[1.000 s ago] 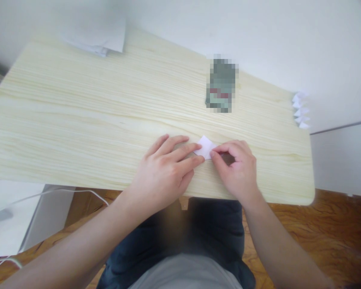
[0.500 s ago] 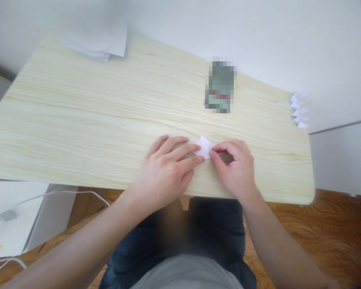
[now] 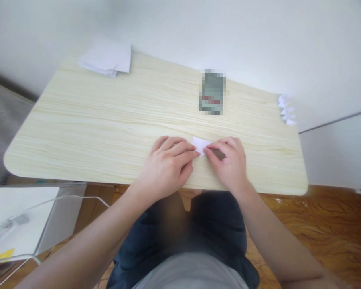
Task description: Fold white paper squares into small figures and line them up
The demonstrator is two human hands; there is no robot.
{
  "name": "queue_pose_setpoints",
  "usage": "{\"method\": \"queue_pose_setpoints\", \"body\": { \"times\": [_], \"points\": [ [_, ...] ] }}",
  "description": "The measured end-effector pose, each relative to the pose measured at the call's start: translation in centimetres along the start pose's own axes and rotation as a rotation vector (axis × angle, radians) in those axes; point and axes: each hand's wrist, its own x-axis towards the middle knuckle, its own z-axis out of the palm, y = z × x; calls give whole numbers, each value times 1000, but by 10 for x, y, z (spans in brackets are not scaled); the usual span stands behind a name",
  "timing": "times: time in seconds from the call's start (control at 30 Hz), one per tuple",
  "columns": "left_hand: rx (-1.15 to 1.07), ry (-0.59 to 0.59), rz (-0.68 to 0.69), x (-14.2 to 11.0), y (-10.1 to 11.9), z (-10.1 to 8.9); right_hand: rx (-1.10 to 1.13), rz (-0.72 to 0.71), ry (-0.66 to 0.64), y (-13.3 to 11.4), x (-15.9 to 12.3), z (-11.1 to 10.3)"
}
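Note:
A small piece of folded white paper (image 3: 200,143) lies on the table near its front edge, between my two hands. My left hand (image 3: 170,164) rests palm down to the left of it, fingers stretched out, with fingertips touching the paper's left side. My right hand (image 3: 230,162) has thumb and forefinger pinched together on the paper's right side. Part of the paper is covered by the fingers of both hands.
A stack of white paper sheets (image 3: 108,56) sits at the table's back left. A blurred-out flat object (image 3: 212,93) lies behind my hands. Several small folded white paper pieces (image 3: 286,109) stand in a row at the right edge. A white cable (image 3: 78,196) runs at lower left.
The paper has turned: it showed a corner pointing away from me, and now a straight edge faces the back. My right hand has come closer to the left one. The camera view has shifted.

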Motion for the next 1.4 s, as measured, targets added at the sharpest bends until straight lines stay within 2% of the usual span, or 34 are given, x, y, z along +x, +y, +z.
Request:
{"method": "queue_pose_setpoints", "body": {
  "times": [0.7, 1.4],
  "points": [
    [40, 72, -5, 0, 4, 7, -14, -41, -75, 6, -4, -6],
    [1, 101, -23, -1, 4, 9, -8, -32, -66, 3, -4, -8]
  ]
}}
